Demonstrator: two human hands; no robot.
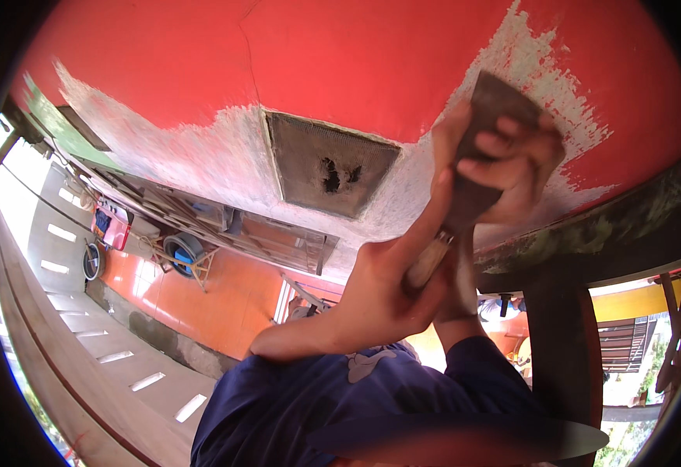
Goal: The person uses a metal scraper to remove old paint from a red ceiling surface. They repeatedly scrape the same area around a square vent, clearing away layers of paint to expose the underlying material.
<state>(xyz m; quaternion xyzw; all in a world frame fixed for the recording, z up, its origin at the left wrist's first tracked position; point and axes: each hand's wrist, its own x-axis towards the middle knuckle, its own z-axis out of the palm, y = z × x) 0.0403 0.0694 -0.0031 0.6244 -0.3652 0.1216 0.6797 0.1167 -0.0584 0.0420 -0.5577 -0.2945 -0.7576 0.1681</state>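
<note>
left hand (391, 288) clamps the scraper (465, 201) by its handle (428, 263), right hand (521, 163) curls fingers over the blade, at the bare patch (543, 62) past the mesh panel's (303, 152) right edge, contact unclear; best keep angle low, pressure even, fingertips behind the tip.

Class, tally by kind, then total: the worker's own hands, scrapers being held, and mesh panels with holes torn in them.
Hands: 2 (left hand, right hand)
Scraper: 1
Torn mesh panel: 1
Total: 4
</note>
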